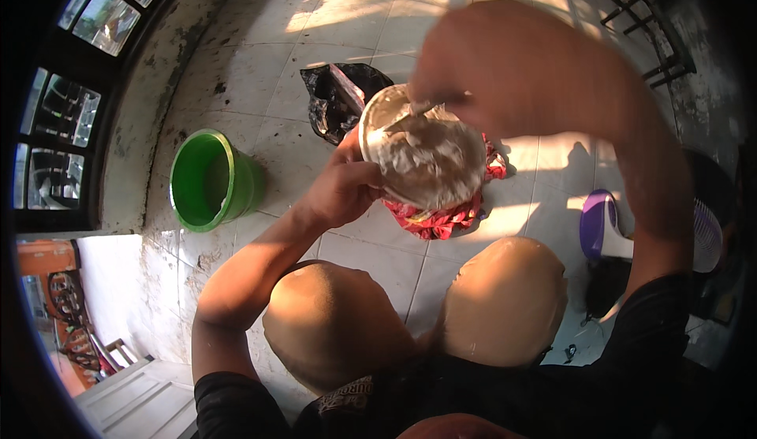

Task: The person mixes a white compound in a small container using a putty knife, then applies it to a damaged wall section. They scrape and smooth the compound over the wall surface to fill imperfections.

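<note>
My left hand (pixel 347 191) grips the left edge of a round, shallow pale bowl (pixel 366 141), thumb over the rim. The bowl is tilted toward me, above the floor and in front of my knees. A lumpy whitish-grey paste (pixel 434 159) coats its inside. My right hand (pixel 461 65) reaches over the far rim, its fingers closed round a small thin tool (pixel 402 118) that touches the paste. Motion blur and the hand hide most of this tool, so its kind cannot be made out. A crumpled red cloth (pixel 438 222) lies beneath the bowl, partly covered by it.
A green bucket (pixel 251 183) stands on the tiled floor at left. Behind the bowl sits an open black plastic bag (pixel 319 100) with something pale inside. A purple-and-white plastic item (pixel 601 222) lies at right. Windows (pixel 67 132) line the left wall; a dark metal rack (pixel 670 65) is far right.
</note>
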`<state>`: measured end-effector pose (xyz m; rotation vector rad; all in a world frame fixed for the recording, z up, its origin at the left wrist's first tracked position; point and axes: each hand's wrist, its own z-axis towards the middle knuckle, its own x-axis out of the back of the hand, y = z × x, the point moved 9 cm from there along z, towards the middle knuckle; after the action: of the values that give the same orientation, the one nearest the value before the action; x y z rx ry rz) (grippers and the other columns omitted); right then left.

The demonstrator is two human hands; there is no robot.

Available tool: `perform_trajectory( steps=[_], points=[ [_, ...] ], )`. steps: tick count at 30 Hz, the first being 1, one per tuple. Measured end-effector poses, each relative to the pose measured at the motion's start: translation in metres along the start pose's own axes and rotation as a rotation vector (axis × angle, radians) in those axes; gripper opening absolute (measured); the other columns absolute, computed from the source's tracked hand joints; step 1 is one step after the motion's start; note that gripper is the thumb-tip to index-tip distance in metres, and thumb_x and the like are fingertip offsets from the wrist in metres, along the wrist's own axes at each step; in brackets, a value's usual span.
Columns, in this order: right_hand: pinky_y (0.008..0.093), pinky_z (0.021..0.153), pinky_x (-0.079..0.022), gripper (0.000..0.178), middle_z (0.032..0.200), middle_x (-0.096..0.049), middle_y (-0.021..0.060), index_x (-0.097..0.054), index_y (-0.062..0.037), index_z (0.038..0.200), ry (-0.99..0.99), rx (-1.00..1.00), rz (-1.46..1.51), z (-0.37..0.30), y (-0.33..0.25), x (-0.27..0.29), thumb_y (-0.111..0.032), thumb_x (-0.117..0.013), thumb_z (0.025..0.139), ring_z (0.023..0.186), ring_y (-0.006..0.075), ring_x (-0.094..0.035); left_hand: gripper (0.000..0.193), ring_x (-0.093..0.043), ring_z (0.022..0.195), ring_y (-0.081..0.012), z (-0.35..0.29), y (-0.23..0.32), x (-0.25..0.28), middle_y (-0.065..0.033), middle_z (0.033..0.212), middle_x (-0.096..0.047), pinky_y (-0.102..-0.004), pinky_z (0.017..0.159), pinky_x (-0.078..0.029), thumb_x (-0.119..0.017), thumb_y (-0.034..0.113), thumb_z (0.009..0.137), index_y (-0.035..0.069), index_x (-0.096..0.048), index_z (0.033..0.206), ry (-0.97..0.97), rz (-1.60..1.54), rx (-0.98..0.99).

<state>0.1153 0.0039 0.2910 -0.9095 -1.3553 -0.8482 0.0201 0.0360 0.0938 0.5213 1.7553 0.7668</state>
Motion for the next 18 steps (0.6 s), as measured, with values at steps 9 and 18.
perform_trajectory(
  steps=[9,18],
  points=[
    [0.0361,0.065,-0.05,0.044,0.082,-0.053,0.004,-0.077,-0.0133,0.128,0.3,-0.251,-0.19,-0.075,-0.039,-0.004,-0.005,-0.074,0.085,0.077,0.0211,-0.059,0.072,-0.066,0.128,-0.0307,-0.015,0.05,0.025,-0.0163,0.148,-0.057,-0.048,0.099,-0.062,-0.053,-0.004,0.092,0.009,-0.033,0.16,0.076,-0.12,-0.36],
    [0.0202,0.058,-0.044,0.03,0.079,-0.067,0.0024,-0.073,0.0036,0.124,0.355,-0.772,0.863,-0.119,0.087,-0.026,-0.009,-0.07,0.097,0.065,0.004,-0.056,0.085,-0.06,0.136,-0.0364,-0.017,0.054,0.03,-0.0202,0.153,-0.051,-0.0553,0.11,-0.057,-0.042,-0.01,0.081,0.008,-0.026,0.163,0.065,-0.132,-0.435]
  ],
)
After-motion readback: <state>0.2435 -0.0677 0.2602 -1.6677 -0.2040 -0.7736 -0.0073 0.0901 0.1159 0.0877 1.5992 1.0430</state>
